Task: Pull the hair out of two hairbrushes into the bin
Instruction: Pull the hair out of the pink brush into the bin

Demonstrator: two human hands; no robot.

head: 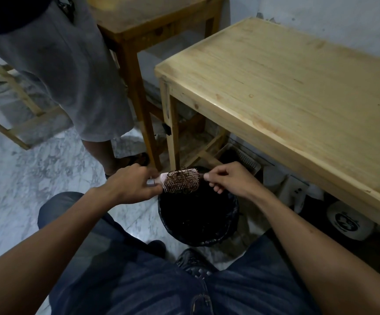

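Knees in dark jeans [139, 280], nearest. Black-lined bin [198, 214] below fingers. Left hand [132, 185] fingers closed on pink hairbrush [182, 181] handle; right hand [227, 178] fingers pinched at brush tip, hair [180, 177] tangled in bristles. Beyond fingers: bystander's leg [98, 153], stool [139, 30]. Right: bare tabletop [298, 87].

Bin [198, 214] mouth lay open below; only the hairbrush [182, 181] crossed its far rim. Table leg [173, 133] stood just behind the bin, a bystander's leg [98, 151] beyond-left; knees flanked its near side.

pink hairbrush [181, 181] tangled with hair, above black-lined bin [198, 219]
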